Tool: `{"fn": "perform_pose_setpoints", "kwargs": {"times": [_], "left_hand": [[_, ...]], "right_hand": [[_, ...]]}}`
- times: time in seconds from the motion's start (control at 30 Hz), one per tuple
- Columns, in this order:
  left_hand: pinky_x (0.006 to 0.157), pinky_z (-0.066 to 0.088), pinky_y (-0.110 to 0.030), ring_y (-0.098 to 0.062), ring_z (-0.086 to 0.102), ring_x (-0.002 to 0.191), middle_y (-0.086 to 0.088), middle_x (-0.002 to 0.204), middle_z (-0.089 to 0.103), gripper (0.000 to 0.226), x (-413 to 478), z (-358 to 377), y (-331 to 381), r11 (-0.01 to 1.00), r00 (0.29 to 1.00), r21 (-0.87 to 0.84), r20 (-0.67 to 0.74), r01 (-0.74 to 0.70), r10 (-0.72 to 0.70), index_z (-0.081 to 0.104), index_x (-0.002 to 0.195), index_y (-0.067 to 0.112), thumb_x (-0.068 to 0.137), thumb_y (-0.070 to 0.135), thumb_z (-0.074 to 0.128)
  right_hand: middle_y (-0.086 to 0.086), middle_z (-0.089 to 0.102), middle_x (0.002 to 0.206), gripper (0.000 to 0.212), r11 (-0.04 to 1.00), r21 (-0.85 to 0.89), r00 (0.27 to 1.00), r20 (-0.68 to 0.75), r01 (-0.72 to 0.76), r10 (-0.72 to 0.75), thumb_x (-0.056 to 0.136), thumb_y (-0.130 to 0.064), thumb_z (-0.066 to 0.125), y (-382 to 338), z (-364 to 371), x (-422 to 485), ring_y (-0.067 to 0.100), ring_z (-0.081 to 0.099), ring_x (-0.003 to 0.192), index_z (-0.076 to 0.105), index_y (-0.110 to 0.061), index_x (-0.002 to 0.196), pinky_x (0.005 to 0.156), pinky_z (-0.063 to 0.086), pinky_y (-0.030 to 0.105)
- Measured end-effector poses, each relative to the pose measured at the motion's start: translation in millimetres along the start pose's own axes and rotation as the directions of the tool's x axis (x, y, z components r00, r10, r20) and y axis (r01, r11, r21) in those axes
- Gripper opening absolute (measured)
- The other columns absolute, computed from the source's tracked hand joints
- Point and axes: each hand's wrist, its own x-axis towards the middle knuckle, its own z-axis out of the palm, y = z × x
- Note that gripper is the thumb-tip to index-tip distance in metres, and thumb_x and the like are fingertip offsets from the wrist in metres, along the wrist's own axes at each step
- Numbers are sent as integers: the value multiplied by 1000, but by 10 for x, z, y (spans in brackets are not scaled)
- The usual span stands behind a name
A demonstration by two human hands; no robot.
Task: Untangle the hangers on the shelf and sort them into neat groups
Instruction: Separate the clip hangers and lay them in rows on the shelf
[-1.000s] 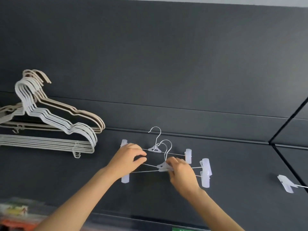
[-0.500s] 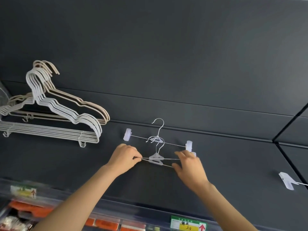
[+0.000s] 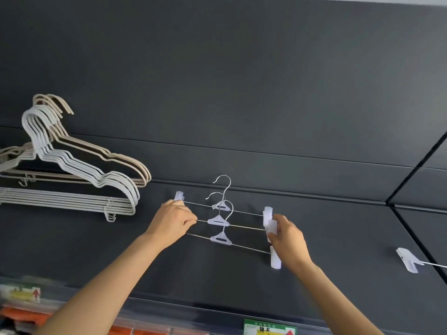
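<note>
Three wire clip hangers (image 3: 220, 222) with clear plastic clips lie on the dark shelf (image 3: 242, 117), spread one below another with their hooks pointing up. My left hand (image 3: 173, 220) pinches the left end of the middle hanger's wire. My right hand (image 3: 287, 239) grips the clear clips at the right ends. At the far left lies a stack of white hangers (image 3: 72, 180) with a stack of beige hangers (image 3: 106, 155) behind it.
Another clear clip hanger (image 3: 408, 259) pokes in at the right edge. A black divider line (image 3: 416, 168) crosses the shelf on the right. Below the shelf's front edge sit a green price label (image 3: 268, 328) and orange packaged goods (image 3: 121, 331).
The clip hangers were bunched together between my hands; now they are pulled apart into three separate rows. My right hand has moved right onto the clips.
</note>
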Motion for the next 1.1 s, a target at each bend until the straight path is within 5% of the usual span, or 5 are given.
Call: {"fn": "perform_pose_setpoints", "kwargs": {"times": [0.2,0.4,0.6,0.9,1.1], "left_hand": [[74,43,-33,-18,50,80,-11,70,65,21,95,81,-47,984,984,-66,78,164,-159,67,68,4,85,15,59],[72,48,-34,-17,43,65,-1,64,48,28,213,31,-38,985,961,-26,225,169,-159,47,58,23,84,16,53],[74,43,-31,-18,25,55,-4,50,29,37,152,-35,-90,999,965,10,256,53,-54,28,49,15,83,10,41],[78,26,-23,-17,51,73,3,75,68,26,140,-104,-104,980,954,-76,254,186,-161,67,71,16,87,18,48],[91,31,-23,-4,57,81,40,55,55,19,145,-134,-84,944,939,-233,307,232,-155,75,78,19,85,18,57]], "right_hand": [[8,53,99,35,998,-61,998,-64,5,-9,85,-3,51,-31,46,46,26,50,92,51,-6,119,72,39,30],[-5,61,65,25,799,-450,865,-106,398,-491,51,-23,85,-245,277,-144,18,60,57,67,-20,68,48,46,26],[6,59,114,29,890,-307,941,114,338,-318,93,-26,46,-369,528,-149,25,50,112,58,-14,117,94,37,32],[-2,48,80,24,946,-82,948,-40,313,-317,91,-10,49,-281,600,-155,17,42,78,70,-15,100,73,42,29],[1,51,72,21,942,-60,932,-139,330,-335,86,-6,56,-277,556,-184,20,45,72,73,-16,95,66,45,31]]}}
